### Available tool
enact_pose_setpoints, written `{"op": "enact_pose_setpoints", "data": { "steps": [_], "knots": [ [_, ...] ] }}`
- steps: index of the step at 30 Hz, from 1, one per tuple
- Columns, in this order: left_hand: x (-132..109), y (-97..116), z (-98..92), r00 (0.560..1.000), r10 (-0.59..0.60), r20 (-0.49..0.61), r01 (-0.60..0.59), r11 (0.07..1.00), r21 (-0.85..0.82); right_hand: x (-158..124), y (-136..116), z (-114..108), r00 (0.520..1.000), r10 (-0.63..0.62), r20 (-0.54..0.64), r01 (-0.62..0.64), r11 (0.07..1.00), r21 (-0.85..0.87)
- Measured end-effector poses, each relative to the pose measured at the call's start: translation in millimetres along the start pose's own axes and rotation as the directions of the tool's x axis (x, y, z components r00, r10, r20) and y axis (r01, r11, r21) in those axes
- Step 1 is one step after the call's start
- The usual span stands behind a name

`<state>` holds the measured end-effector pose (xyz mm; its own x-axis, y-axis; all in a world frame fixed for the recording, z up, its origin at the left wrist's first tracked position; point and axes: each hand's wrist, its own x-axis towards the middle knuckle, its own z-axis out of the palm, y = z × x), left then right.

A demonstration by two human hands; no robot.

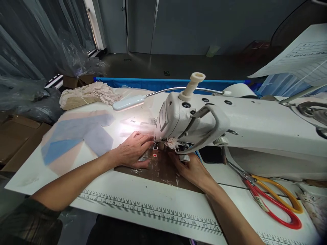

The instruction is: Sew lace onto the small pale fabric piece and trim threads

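A white sewing machine (170, 117) reaches in from the right, its needle and presser foot (155, 145) lit by a small lamp (129, 102). My left hand (135, 148) lies flat just left of the presser foot, fingers stretched forward and thumb apart. Pale, sheer fabric (139, 128) shows beyond its fingertips. My right hand (192, 170) is right of the needle, below the machine head. One digit points toward the needle; the other fingers are largely hidden, and so is anything they hold. Both hands are over a brown, shiny plate (163, 172).
Cut pieces of sheer blue and peach fabric (74, 131) lie left, in front of bundled lace trim (87, 93). Scissors (270, 194) with red and yellow handles lie right. A printed ruler (153, 212) follows the table's front edge. A cardboard box (19, 139) stands at left.
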<state>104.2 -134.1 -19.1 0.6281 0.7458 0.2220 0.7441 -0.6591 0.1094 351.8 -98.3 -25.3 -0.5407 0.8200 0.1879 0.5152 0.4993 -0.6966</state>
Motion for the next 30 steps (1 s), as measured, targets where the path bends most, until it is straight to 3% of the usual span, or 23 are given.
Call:
{"op": "enact_pose_setpoints", "data": {
  "steps": [6,14,19,23,30],
  "knots": [
    [1,-3,-0.5,0.999,-0.042,0.033,0.044,0.996,-0.083,3,9,-1,0.997,0.071,0.003,-0.071,0.997,-0.002],
    [7,11,-10.5,0.978,-0.189,0.092,0.174,0.973,0.149,5,19,2,0.991,0.132,-0.02,-0.13,0.99,0.057],
    [25,-5,-18.2,0.971,-0.105,0.215,0.038,0.955,0.296,7,30,4,0.992,0.122,-0.015,-0.119,0.985,0.125],
    [30,-21,-15.8,0.967,-0.101,0.234,0.034,0.961,0.275,5,38,5,0.994,0.112,0.0,-0.11,0.98,0.167],
    [32,-27,-11.3,0.963,-0.17,0.207,0.139,0.978,0.159,4,50,9,0.989,0.144,0.012,-0.143,0.967,0.21]
  ]
}}
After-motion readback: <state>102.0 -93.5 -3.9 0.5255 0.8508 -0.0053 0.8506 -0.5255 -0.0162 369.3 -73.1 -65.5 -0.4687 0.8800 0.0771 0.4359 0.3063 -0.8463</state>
